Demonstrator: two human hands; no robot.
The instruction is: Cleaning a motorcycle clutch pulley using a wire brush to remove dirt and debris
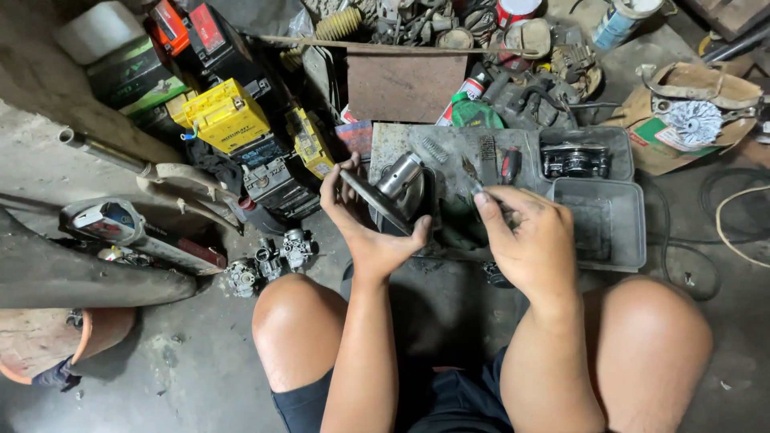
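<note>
two hands, one round metal part

two bare knees frame the scene. the left hand (370, 218) is curled around a round metal part (391, 195) with a shiny tube sticking up, holding it by the flat edge just above a grey tray (609, 232). the right hand (529, 240) is closed on thin pliers (475, 180), whose tip points at the part. yellow batteries (228, 116) sit well off to the left. small carburetors (269, 261) lie on the floor by the left knee.
</note>
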